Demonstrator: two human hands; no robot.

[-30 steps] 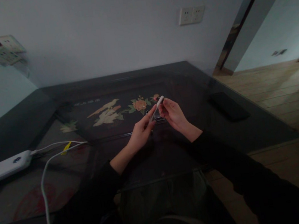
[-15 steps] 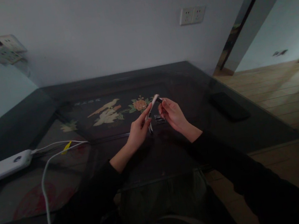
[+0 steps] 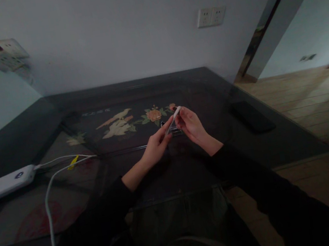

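hands meet above the counter (image 3: 279, 138) middle: left hand (image 3: 154, 145) pinches the white pen (image 3: 173, 120) low to steady it, right hand (image 3: 192, 126) pinches its upper tip.

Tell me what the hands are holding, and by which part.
Both hands hold one thin white stick: left hand pinches its lower end, right hand its upper tip.

Home: lacquered table (image 3: 126, 120), wall sockets (image 3: 211, 16), doorway (image 3: 269, 19).
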